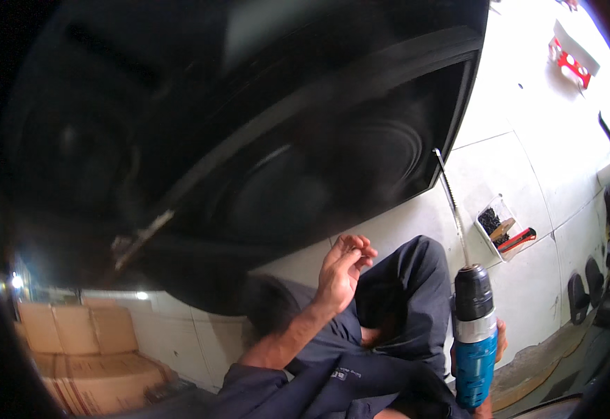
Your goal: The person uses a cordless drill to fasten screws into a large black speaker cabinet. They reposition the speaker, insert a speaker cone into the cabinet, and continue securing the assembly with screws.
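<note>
A blue and black cordless drill [475, 359] points away from me, its long thin bit [451, 195] reaching up to the lower right edge of a large black cabinet [417, 167] with round ringed shapes in its face. The image does not settle whether the bit's tip touches that edge. My right hand [502, 340] grips the drill from behind and is mostly hidden by it. Over my lap, my left hand [342, 274] is raised near the cabinet's lower edge, fingers curled in toward the thumb. Anything pinched there is too small to make out.
On the tiled floor at right stands a small white tray [504, 258] of black screws, with a red utility knife [518, 239] on it. Beyond lie black slippers [578, 299] and a red-and-white item [571, 68]. Cardboard boxes [102, 380] are stacked at left.
</note>
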Demonstrator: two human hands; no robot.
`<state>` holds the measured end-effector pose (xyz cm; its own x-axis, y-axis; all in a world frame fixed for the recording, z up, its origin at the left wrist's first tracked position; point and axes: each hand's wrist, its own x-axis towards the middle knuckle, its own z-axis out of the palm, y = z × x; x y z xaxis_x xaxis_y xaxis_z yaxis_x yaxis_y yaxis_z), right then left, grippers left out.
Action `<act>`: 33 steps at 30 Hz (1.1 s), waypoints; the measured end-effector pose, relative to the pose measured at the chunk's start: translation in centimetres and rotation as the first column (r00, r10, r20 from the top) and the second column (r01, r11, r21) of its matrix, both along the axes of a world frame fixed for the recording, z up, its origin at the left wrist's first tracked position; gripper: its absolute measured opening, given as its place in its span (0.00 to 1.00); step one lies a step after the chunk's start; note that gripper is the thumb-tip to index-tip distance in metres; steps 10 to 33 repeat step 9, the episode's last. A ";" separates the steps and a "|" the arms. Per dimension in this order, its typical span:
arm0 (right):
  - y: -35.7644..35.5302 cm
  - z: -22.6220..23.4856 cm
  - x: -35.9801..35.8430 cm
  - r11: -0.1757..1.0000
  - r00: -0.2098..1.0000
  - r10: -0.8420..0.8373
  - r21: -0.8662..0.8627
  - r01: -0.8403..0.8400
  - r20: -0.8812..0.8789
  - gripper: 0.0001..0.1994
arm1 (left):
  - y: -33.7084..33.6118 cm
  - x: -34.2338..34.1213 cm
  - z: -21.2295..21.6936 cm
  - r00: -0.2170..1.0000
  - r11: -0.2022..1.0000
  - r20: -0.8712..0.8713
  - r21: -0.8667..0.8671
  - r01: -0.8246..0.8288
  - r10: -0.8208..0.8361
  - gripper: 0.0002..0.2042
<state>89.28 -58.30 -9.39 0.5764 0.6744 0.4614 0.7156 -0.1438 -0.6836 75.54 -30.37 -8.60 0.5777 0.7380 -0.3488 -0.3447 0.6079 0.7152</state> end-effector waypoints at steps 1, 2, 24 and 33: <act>-1.6 -1.1 -1.3 0.995 0.996 -0.090 -0.037 0.091 0.011 0.36 | -0.1 -1.4 -0.7 1.000 0.999 -0.009 -0.036 0.006 -0.006 0.07; -2.2 -1.9 -2.8 0.975 0.979 -0.203 -0.089 0.202 0.000 0.35 | -0.2 -2.3 -1.6 0.999 0.998 0.036 -0.043 0.039 -0.037 0.05; -1.6 -1.3 -8.3 0.944 0.858 0.005 -0.280 -0.173 -0.513 0.32 | 0.0 -10.2 -4.9 0.993 0.993 -0.103 -0.109 0.053 -0.064 0.09; -1.6 -1.3 -8.3 0.944 0.858 0.005 -0.280 -0.173 -0.513 0.32 | 0.0 -10.2 -4.9 0.993 0.993 -0.103 -0.109 0.053 -0.064 0.09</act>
